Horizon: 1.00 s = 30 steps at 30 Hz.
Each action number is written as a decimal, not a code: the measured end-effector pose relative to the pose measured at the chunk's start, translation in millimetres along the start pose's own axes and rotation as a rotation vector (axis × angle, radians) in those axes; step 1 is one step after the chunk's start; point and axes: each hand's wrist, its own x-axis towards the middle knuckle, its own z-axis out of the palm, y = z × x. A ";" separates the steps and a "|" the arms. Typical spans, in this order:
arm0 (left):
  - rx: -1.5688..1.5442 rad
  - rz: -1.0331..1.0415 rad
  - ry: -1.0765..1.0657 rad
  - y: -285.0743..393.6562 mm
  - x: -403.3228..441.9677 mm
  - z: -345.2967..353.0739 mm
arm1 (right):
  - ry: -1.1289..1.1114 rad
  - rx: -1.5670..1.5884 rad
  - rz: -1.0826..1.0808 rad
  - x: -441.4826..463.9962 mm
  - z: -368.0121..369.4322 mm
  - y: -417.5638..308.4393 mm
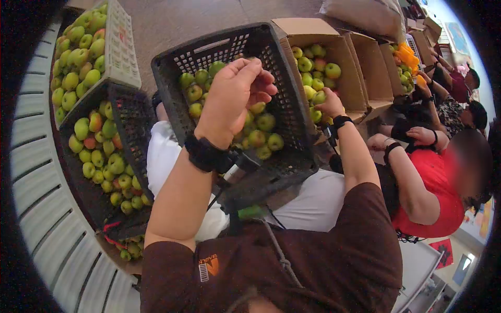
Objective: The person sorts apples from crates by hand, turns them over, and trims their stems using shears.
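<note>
My left hand (237,96) hangs over a black plastic crate (235,39) of apples, its fingers loosely curled and apart, with nothing visible in them. Green apples (265,122) lie in this crate beneath and beside the hand. Over at the open cardboard box (347,57), my right hand (331,104) has its fingers round a green apple (319,97) near the box's front edge. More green and reddish apples (332,71) sit in that box behind it. Both wrists wear black bands.
At left, a white crate (122,47) and a black crate (128,125) hold apples beside a slatted white surface (47,208). Further cardboard boxes (370,68) stand at right. A person in red (430,193) sits close by on the right, others beyond.
</note>
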 end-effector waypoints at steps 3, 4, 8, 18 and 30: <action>-0.007 -0.013 0.007 -0.7 0.4 0.1 | 0.003 0.002 -0.073 7.7 9.9 5.8; -0.014 -0.012 0.007 -1.1 0.9 0.4 | -0.015 0.002 -0.039 6.6 8.2 2.4; -0.026 -0.010 0.014 -1.2 1.6 0.7 | -0.045 0.005 0.041 7.2 9.8 -3.6; -0.049 -0.031 -0.024 -3.4 1.8 -1.8 | -0.045 0.048 0.039 10.4 20.1 3.2; -0.004 0.053 0.011 6.3 -3.4 -2.2 | 0.201 0.061 -0.126 13.6 -17.8 -6.5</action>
